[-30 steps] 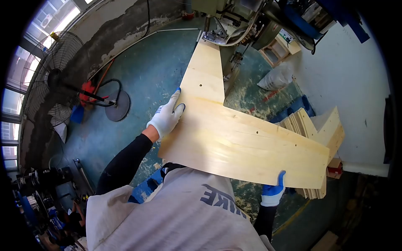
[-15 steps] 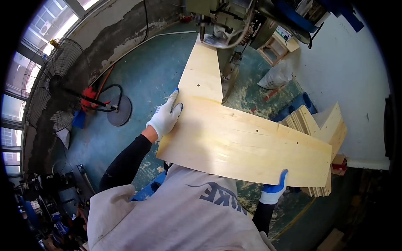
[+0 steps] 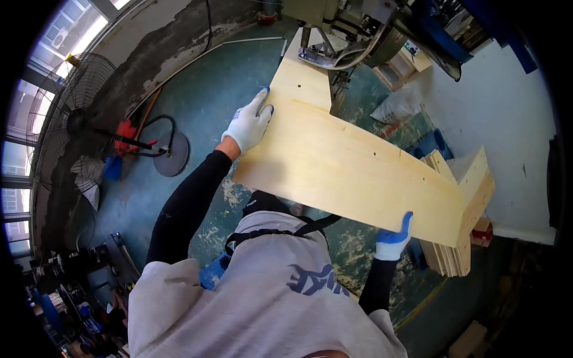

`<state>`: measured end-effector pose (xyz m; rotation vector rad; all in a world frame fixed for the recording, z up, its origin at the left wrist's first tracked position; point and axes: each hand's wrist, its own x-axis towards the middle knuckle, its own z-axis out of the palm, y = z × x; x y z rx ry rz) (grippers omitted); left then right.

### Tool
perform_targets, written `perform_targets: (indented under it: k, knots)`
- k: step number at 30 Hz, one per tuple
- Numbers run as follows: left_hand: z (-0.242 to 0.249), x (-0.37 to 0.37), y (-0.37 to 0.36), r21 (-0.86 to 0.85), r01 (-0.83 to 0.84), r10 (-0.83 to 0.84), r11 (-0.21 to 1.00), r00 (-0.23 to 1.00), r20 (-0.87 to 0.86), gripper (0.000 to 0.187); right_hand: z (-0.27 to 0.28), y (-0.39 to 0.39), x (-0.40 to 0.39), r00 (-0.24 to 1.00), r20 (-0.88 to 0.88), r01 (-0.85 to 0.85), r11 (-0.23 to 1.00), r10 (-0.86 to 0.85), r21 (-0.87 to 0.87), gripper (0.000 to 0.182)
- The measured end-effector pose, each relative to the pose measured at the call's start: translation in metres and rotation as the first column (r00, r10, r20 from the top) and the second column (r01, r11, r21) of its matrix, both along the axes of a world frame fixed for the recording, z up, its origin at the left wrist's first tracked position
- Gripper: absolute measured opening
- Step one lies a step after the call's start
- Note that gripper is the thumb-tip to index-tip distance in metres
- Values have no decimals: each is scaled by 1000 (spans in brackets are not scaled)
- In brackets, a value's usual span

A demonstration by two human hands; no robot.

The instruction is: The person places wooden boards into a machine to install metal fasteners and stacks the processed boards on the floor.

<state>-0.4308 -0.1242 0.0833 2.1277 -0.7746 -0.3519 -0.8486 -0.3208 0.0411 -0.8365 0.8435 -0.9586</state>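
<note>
A large angled plywood panel [image 3: 334,161] with a few small drilled holes spans the middle of the view. Its narrow far end lies beneath the spindle of a green machine [image 3: 305,37], partly covered by a curved metal guard [image 3: 334,58]. My left hand [image 3: 249,124], in a white glove with blue fingertips, grips the panel's left edge, thumb and index finger on top. At the near right edge, my right hand [image 3: 394,238] holds the panel with its blue-coated thumb on the upper face. The fingers of that hand are hidden underneath.
A stack of similar plywood pieces [image 3: 446,256] stands at the right, close to the panel's end. A pedestal fan [image 3: 77,122] with a round base is at the left. A white sack [image 3: 397,107] and a wooden stool [image 3: 397,70] sit near the right wall.
The panel has moved forward, with its narrow end now farther under the machine's guard. Both hands have moved forward with it, keeping their grip.
</note>
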Motion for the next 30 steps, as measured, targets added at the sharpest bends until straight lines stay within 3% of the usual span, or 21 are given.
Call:
perform_targets:
  k: [1, 5, 8, 14, 17, 23, 27, 29, 30]
  knots:
    - [-6, 15, -6, -18, 9, -9, 1000, 1000, 20, 55, 2, -5, 12, 986, 165, 10, 994, -27, 106, 44]
    - [-9, 59, -28, -20, 45, -46, 999, 998, -45, 55, 1, -19, 42, 988, 141, 46, 986, -69, 162, 46]
    - [-3, 84, -45, 83, 64, -53, 994, 990, -133, 56, 5, -20, 71, 986, 143, 68, 992, -84, 110, 45]
    - [-42, 114, -57, -68, 112, -113, 991, 993, -17, 55, -4, -23, 85, 979, 180, 64, 982, -96, 175, 45]
    - [-16, 103, -54, 100, 109, -93, 989, 984, -150, 55, 0, -17, 83, 986, 148, 54, 981, -82, 185, 45]
    - [-9, 99, -52, 124, 125, -111, 984, 987, -116, 57, -15, -27, 76, 979, 193, 18, 981, -57, 194, 46]
    - [-16, 79, -19, 44, 198, -193, 979, 976, -103, 58, -8, -20, 80, 978, 199, 25, 986, -58, 163, 46]
    - [-49, 67, -1, -40, 183, -183, 982, 983, 21, 56, -7, -24, 86, 977, 203, 39, 991, -65, 131, 46]
    - [-43, 58, 0, -9, 153, -154, 988, 988, -7, 56, -5, -23, 88, 981, 182, 54, 994, -71, 98, 45]
